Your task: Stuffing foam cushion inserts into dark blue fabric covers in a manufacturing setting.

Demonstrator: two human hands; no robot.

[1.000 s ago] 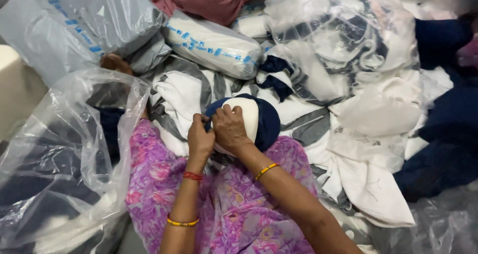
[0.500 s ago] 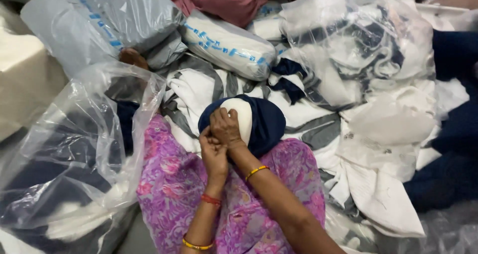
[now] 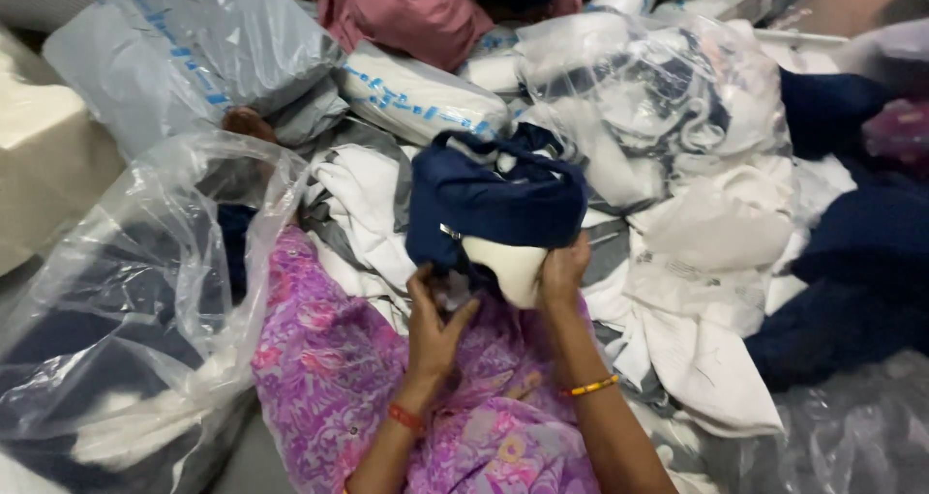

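A navy blue and white garment (image 3: 498,204) is lifted over my lap, its white inner part hanging down at the bottom. My left hand (image 3: 435,320) pinches its lower left edge, fingers closed on the navy cloth. My right hand (image 3: 564,273) grips the lower right side where the white part meets the blue. Both wrists wear bangles. My knees, in purple floral cloth (image 3: 339,368), lie under the garment.
A large clear plastic bag (image 3: 126,310) holding dark clothes sits at my left. Grey packed parcels (image 3: 194,59) and a white wrapped bundle (image 3: 416,97) lie ahead. Loose white and navy clothes (image 3: 716,252), some in clear bags, pile up on the right.
The garment has been raised and opened out; earlier it lay bunched low on my lap with both hands pressed together on its near edge. My hands have moved apart.
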